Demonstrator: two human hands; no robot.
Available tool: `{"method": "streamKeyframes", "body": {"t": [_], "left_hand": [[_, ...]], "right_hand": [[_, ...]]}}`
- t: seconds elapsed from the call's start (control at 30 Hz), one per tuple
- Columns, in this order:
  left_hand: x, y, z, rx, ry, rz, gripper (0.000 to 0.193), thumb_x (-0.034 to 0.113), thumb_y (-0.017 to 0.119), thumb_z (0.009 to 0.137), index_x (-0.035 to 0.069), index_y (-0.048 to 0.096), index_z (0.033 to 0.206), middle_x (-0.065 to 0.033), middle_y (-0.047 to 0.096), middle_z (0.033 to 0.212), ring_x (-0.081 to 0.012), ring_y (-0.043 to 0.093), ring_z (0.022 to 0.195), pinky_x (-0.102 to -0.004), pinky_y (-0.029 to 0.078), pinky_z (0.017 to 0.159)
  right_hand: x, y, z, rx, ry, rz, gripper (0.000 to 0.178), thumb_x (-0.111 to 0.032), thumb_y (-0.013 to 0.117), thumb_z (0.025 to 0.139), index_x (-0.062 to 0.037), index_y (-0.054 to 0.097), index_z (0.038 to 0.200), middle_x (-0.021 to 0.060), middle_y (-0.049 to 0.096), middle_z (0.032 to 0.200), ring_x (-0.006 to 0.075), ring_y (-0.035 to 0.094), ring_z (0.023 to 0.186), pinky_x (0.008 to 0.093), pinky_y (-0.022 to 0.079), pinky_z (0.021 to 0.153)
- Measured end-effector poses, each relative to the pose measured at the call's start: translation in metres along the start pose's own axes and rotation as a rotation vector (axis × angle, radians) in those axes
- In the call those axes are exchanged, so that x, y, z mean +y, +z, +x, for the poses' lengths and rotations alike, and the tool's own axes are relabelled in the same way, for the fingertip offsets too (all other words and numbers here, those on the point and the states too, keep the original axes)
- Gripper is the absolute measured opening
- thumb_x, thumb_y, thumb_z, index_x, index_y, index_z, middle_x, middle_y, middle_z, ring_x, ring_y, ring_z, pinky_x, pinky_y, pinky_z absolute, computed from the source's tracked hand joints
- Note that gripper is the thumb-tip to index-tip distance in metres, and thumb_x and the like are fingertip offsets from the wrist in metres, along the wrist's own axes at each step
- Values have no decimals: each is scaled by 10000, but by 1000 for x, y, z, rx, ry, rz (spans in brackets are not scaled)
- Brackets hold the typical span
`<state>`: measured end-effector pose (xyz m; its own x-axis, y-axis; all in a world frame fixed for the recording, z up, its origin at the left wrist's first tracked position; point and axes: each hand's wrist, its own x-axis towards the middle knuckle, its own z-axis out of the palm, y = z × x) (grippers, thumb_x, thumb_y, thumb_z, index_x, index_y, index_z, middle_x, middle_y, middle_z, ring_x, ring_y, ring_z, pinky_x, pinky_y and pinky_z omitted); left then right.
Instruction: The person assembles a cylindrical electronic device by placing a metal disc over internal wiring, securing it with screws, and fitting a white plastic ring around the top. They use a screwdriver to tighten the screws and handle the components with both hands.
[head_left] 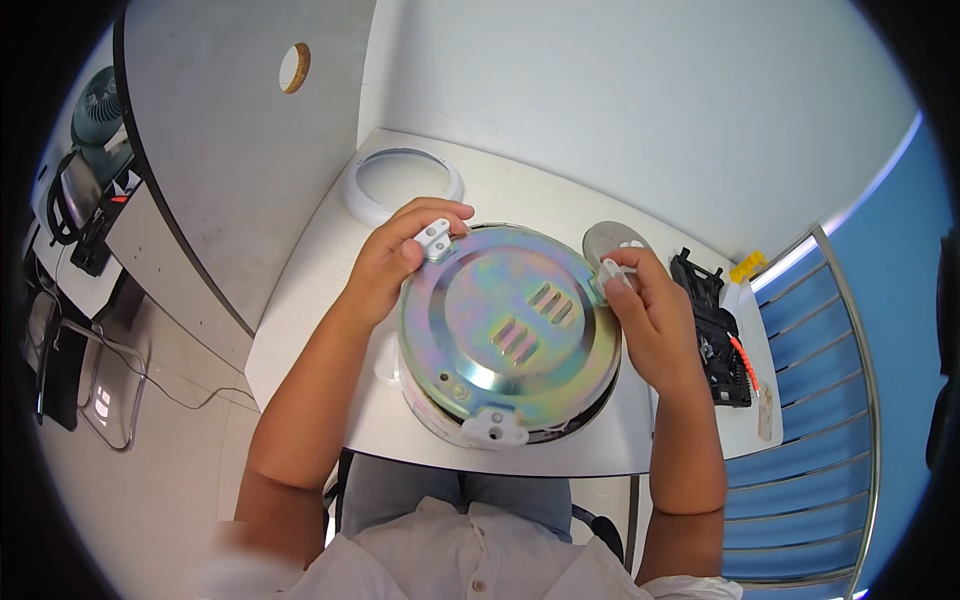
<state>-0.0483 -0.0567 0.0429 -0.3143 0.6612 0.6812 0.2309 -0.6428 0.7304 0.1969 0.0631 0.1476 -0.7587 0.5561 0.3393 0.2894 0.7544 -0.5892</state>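
Fingers of the left hand and right hand pinch white tabs on the metal cover near the tabletop's front edge; a black case at the right edge holds indistinct parts.

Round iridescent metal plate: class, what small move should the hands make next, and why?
Probably nudge the plate into line with the round white base beneath: the left hand and right hand each hold a white plastic bracket at the plate's edge, and a dark gap shows along its lower right rim.
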Motion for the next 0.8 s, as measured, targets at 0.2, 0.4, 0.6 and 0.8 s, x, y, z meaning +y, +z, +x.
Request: {"method": "streamKeyframes", "body": {"t": [0.2, 0.4, 0.6, 0.8], "left_hand": [[3, 4, 2, -66, -30, -2, 672, 659, 459, 862, 45, 622, 1083, -101, 530, 1228, -208, 495, 1109, -355, 357, 972], [1, 0, 3, -125, -26, 70, 677, 657, 432, 874, 40, 606, 1089, -136, 488, 1268, -187, 498, 1066, -334, 383, 935], [9, 3, 3, -125, -120, 36, 692, 652, 475, 857, 25, 602, 1120, -128, 516, 1249, -211, 503, 1108, -348, 362, 976], [13, 1, 1, -121, -179, 34, 664, 599, 510, 871, 10, 589, 1166, -109, 537, 1235, -222, 482, 1194, -355, 336, 1023]], "right_hand": [[17, 8, -8, 135, -190, -52, 234, -190, 591, 866, -26, 590, 1033, 84, 550, 808, 215, 530, 739, 309, 420, 669], [37, 17, -9, 127, -254, 14, 233, -206, 587, 859, -19, 600, 998, 106, 567, 958, 256, 528, 910, 343, 421, 786], [44, 22, -11, 147, -182, 123, 261, -248, 570, 878, -15, 591, 994, 92, 576, 960, 234, 543, 898, 330, 426, 777], [47, 22, -9, 147, -170, 127, 264, -247, 560, 886, -13, 588, 1007, 95, 578, 963, 218, 552, 890, 318, 434, 768]]}}
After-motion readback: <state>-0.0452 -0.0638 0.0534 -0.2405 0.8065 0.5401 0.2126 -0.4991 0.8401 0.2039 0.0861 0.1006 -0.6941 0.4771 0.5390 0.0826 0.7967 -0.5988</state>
